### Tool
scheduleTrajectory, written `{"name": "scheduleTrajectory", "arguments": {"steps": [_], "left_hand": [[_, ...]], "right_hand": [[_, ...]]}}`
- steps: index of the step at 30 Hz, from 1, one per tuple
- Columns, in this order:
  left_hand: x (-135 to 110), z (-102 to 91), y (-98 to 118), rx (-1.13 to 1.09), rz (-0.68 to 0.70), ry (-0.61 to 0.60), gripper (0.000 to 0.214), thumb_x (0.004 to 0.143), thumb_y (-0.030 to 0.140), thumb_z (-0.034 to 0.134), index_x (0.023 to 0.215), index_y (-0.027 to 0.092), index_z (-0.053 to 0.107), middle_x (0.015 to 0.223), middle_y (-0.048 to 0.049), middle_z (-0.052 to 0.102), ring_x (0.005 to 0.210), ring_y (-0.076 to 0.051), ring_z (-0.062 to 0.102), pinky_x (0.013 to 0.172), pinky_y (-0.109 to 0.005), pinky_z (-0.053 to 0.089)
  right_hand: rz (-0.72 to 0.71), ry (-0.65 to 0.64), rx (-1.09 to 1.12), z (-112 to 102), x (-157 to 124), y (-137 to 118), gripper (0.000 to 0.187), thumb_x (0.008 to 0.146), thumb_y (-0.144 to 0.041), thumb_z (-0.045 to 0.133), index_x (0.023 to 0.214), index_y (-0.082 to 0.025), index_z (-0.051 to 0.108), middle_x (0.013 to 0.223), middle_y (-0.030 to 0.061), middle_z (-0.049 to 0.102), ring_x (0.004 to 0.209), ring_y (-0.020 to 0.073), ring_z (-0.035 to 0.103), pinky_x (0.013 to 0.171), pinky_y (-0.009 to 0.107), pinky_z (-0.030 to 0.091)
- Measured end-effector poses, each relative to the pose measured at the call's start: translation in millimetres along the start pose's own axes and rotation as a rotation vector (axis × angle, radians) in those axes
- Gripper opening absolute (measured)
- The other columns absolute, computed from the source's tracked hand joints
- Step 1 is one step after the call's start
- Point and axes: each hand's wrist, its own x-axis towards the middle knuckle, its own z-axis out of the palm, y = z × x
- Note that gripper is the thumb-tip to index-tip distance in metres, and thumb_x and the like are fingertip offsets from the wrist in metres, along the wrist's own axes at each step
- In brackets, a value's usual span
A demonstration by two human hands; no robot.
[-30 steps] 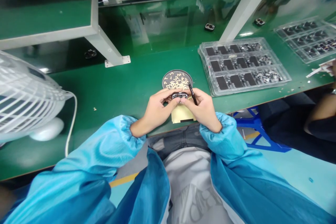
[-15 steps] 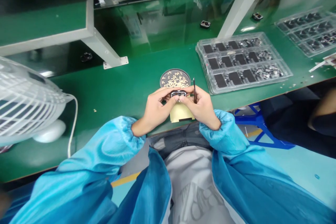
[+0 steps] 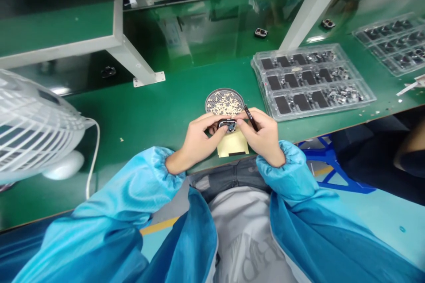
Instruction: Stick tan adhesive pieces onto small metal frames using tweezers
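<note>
My left hand is closed on a small dark device housing with a silver rim and rounded corners. Its thumb lies on the near edge of the housing, and the open face is turned up. Beside it, my right hand has black tweezers tucked in its fingers, slanting up to the left. The right fingertips are at the housing's right end; whether they touch it I cannot tell. Below the housing lies a yellow pad at the bench edge. Just beyond is a round grey perforated dish of tiny cream-coloured pieces.
Stacked clear trays of dark and metallic parts stand to the right, near a white post. Several similar housings, one a dark housing, lie farther back. A white fan occupies the left. Another person's arm shows at the right.
My right hand has drawn slightly right, and its thumb has come off the housing's near edge. The tweezers have tipped from upright to leftward. The housing's face now shows more.
</note>
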Motion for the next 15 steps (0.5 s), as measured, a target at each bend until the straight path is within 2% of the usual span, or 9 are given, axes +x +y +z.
{"name": "scheduleTrajectory", "arguments": {"steps": [2,5,10,15], "left_hand": [[-0.2,0.0,-1.3,0.023,0.015,-0.008,0.023,0.092,0.012,0.072,0.112,0.02,0.081,0.075,0.0008,0.062,0.067,-0.012,0.055,0.061,-0.023,0.046],[-1.4,0.4,-3.0,0.063,0.04,-0.027,0.024,0.093,0.012,0.071,0.114,0.018,0.08,0.078,0.0001,0.064,0.069,-0.012,0.056,0.063,-0.024,0.045],[-3.2,-0.1,-4.2,0.094,0.074,-0.039,0.024,0.096,0.014,0.068,0.118,0.018,0.079,0.082,-0.0012,0.067,0.074,-0.013,0.059,0.067,-0.025,0.047],[-2.7,-1.7,-5.2,0.107,0.081,-0.041,0.024,0.096,0.014,0.068,0.117,0.017,0.079,0.079,-0.0001,0.063,0.073,-0.013,0.058,0.066,-0.025,0.046]], "right_hand": [[0.012,0.044,-0.014,-0.5,-1.4,-0.9,0.01,0.096,-0.019,0.069,0.097,-0.021,0.078,0.096,0.0053,0.076,0.087,0.0176,0.07,0.077,0.033,0.056],[-0.056,0.08,0.002,-1.3,-2.4,-3.0,0.008,0.093,-0.018,0.073,0.098,-0.02,0.079,0.095,0.0049,0.074,0.085,0.0165,0.069,0.074,0.031,0.055],[-0.151,-0.018,-0.026,-0.1,-2.4,-2.7,0.008,0.091,-0.018,0.079,0.098,-0.018,0.08,0.087,0.0045,0.07,0.081,0.0148,0.067,0.071,0.029,0.055],[-0.195,-0.041,-0.061,1.9,-3.0,0.3,0.006,0.091,-0.02,0.08,0.096,-0.017,0.08,0.084,0.0047,0.068,0.076,0.0135,0.064,0.066,0.028,0.053]]}}
